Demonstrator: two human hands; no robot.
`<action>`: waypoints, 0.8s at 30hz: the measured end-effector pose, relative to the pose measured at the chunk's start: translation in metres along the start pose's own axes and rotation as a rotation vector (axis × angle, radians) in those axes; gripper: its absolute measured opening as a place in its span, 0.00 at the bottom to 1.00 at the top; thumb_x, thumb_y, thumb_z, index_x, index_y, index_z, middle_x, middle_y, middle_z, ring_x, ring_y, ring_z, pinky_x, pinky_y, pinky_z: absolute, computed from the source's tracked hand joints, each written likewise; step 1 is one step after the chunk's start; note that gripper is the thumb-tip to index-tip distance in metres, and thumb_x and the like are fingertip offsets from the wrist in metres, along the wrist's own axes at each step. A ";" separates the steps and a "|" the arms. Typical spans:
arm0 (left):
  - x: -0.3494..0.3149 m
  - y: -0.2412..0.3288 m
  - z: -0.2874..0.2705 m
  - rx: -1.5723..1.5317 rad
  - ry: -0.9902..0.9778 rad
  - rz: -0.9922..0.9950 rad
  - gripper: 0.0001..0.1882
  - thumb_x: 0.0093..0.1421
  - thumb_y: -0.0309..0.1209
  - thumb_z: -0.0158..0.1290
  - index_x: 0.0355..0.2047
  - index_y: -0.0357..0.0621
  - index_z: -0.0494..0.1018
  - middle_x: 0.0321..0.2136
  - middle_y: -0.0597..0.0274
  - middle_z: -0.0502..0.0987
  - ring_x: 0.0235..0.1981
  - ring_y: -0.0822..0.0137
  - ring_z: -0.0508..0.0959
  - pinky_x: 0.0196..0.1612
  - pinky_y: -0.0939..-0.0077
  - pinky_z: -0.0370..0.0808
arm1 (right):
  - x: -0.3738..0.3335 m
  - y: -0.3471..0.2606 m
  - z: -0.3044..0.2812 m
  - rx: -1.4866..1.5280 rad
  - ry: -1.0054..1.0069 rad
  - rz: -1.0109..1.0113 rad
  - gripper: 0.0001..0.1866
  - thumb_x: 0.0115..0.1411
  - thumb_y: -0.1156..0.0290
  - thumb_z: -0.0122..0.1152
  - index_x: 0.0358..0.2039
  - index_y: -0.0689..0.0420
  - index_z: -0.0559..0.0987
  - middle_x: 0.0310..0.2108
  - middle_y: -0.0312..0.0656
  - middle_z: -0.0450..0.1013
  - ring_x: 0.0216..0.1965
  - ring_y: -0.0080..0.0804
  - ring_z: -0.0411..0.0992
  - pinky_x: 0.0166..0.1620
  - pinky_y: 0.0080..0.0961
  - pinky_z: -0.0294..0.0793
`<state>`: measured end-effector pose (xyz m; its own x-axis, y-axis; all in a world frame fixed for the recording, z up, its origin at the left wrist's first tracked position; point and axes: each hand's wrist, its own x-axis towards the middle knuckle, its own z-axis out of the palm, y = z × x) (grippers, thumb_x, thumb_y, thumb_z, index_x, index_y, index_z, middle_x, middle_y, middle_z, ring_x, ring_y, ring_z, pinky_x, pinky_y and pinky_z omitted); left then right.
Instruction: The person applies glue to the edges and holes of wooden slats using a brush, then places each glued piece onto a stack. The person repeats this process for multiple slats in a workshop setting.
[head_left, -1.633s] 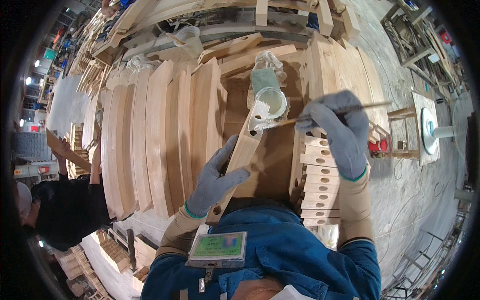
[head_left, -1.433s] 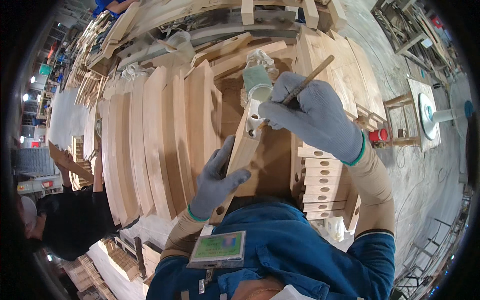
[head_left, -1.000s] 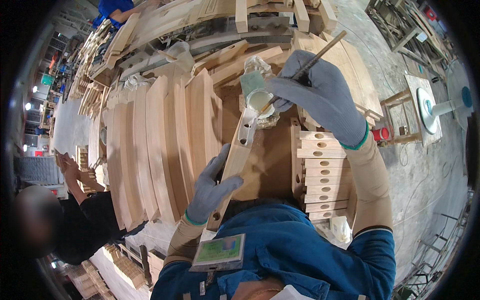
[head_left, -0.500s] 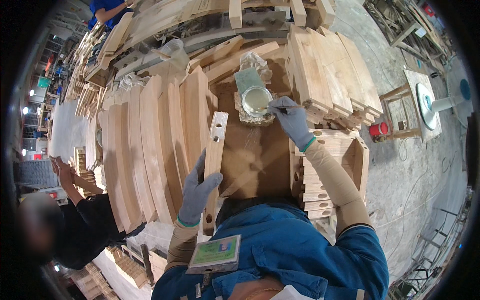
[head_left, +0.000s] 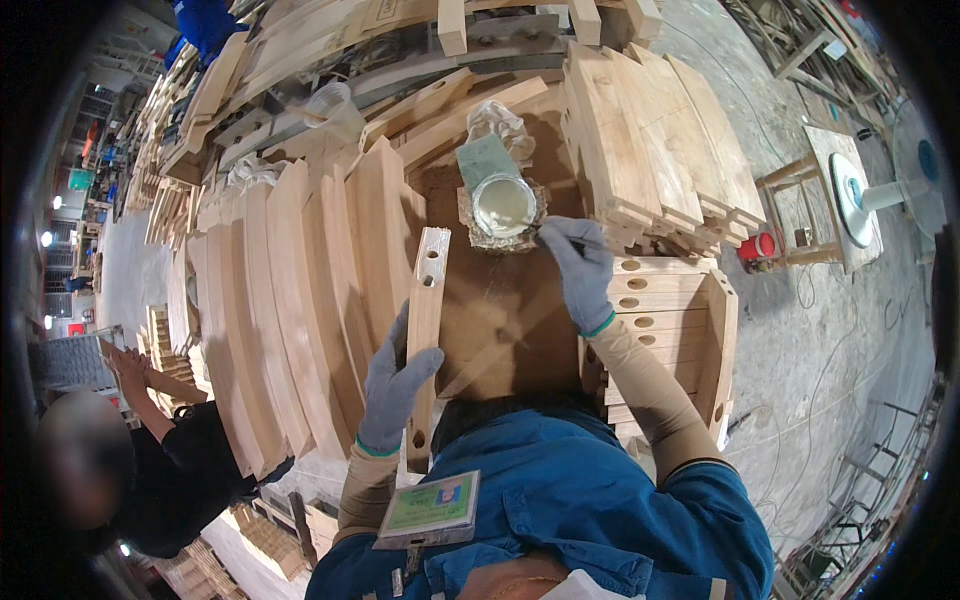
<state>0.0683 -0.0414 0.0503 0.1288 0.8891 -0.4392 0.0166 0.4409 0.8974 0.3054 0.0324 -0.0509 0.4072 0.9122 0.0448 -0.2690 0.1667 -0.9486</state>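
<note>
My left hand (head_left: 393, 385), in a grey glove, is wrapped round a pale wooden rail (head_left: 427, 300) held upright against the stacked wood. Oval holes show near both its ends, and its far end looks whitish. My right hand (head_left: 580, 268), gloved too, pinches a thin stick-like tool (head_left: 577, 240) at the near right edge of an open round tub (head_left: 504, 207) of creamy white liquid. The tool's tip is too small to make out. The tub sits on a crusted base (head_left: 485, 238), beside a grey-green block (head_left: 486, 165) and a crumpled white cloth (head_left: 498, 122).
Curved wooden boards (head_left: 290, 310) stand in a row on the left. More boards (head_left: 650, 140) are stacked at the back right, above rails with oval holes (head_left: 660, 300). A clear plastic cup (head_left: 335, 110) lies at the back. A co-worker in black (head_left: 180, 470) handles wood at the far left.
My right hand has drawn back toward me, away from the tub's rim, with the stick-like tool in it. My left hand still grips the rail, nearly unmoved.
</note>
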 end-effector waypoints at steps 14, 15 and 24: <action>0.011 -0.001 0.007 0.070 -0.087 0.071 0.37 0.54 0.24 0.55 0.61 0.32 0.51 0.56 0.54 0.63 0.56 0.68 0.64 0.57 0.76 0.60 | 0.025 -0.065 0.008 0.421 0.088 0.271 0.06 0.58 0.73 0.57 0.29 0.62 0.72 0.29 0.45 0.74 0.26 0.28 0.74 0.31 0.22 0.78; 0.009 0.003 0.010 0.088 -0.090 0.072 0.37 0.53 0.24 0.55 0.61 0.32 0.51 0.56 0.54 0.63 0.56 0.68 0.64 0.58 0.76 0.60 | 0.031 -0.085 0.010 0.336 0.003 0.282 0.06 0.58 0.73 0.57 0.29 0.62 0.72 0.28 0.44 0.74 0.25 0.27 0.74 0.30 0.21 0.77; -0.007 0.009 0.019 0.158 -0.120 0.116 0.41 0.50 0.28 0.59 0.61 0.32 0.52 0.53 0.54 0.65 0.54 0.68 0.66 0.56 0.77 0.61 | 0.032 -0.146 0.036 -0.547 -0.639 -0.060 0.08 0.56 0.71 0.60 0.28 0.63 0.74 0.24 0.38 0.74 0.23 0.21 0.73 0.30 0.17 0.74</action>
<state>0.0865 -0.0457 0.0625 0.2560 0.9076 -0.3328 0.1485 0.3032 0.9413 0.3260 0.0508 0.1004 -0.2095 0.9713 0.1124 0.2656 0.1671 -0.9495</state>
